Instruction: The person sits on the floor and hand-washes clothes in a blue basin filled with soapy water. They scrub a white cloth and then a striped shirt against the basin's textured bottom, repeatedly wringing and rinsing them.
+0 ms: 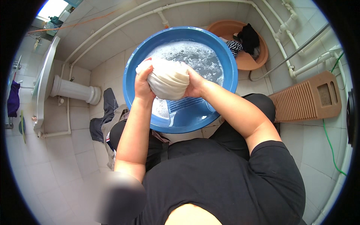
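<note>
A wet, bunched-up white cloth (168, 79) is held between my two hands above a large blue basin (129, 84). My left hand (144, 80) grips it on the left side, thumb laid over the top. On the right, my right hand (195, 83) presses against its other side, and some of those fingers are hidden behind the cloth. Soapy water (202, 50) with white foam fills the basin below. A ridged blue washboard part (185, 107) shows at the basin's near side.
An orange basin (240, 63) with dark and striped clothes (249, 39) stands at the far right. A brown washboard (307, 97) leans by the right wall. Clothes (107, 112) lie on the floor at left, near a white pedestal sink (73, 90). White pipes (123, 28) run along the walls.
</note>
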Demonstrator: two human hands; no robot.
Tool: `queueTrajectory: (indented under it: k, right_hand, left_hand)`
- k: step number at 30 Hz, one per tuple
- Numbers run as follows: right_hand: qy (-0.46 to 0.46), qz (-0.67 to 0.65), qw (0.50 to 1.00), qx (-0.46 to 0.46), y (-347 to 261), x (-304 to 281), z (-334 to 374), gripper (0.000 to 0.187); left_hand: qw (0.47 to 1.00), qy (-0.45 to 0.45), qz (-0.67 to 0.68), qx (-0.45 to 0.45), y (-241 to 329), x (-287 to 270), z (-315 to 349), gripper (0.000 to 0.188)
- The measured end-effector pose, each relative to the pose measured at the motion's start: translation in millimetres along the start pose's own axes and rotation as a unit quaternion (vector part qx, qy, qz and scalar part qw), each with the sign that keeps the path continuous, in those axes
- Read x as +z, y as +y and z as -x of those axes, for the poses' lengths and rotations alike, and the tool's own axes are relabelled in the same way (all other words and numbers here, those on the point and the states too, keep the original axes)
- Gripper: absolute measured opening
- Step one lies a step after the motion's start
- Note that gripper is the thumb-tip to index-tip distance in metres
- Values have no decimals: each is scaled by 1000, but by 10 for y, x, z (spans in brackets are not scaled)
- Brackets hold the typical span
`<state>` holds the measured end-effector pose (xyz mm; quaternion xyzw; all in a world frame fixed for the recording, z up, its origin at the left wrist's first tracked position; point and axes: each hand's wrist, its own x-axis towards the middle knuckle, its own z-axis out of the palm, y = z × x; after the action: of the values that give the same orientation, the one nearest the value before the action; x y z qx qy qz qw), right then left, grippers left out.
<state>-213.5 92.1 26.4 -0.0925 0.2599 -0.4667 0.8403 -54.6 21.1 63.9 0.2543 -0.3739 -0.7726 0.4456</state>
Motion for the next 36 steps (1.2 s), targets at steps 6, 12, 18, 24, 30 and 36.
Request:
queueTrajectory:
  k: [6, 12, 18, 24, 30, 36]
  right_hand:
    - [-46, -49, 997, -49, -98, 31, 48, 70]
    - [29, -8, 976, -218, -226, 44, -118, 40]
    - [54, 104, 934, -337, -153, -70, -151, 26]
    - [174, 450, 753, -447, -132, 74, -105, 17]
    - [164, 609, 591, -503, -172, 223, -39, 26]
    - [57, 574, 617, -535, -216, -26, -124, 28]
  left_hand:
    - [980, -28, -148, 132, -39, 247, 117, 29]
    - [994, 70, -75, 29, -321, 76, 59, 25]
    - [991, 73, 63, -89, -392, 59, -31, 33]
    - [981, -4, 82, -178, -391, -107, -109, 41]
    - [966, -16, 145, -214, -414, -209, -110, 48]
    - [942, -99, 117, -299, -264, -196, 48, 76]
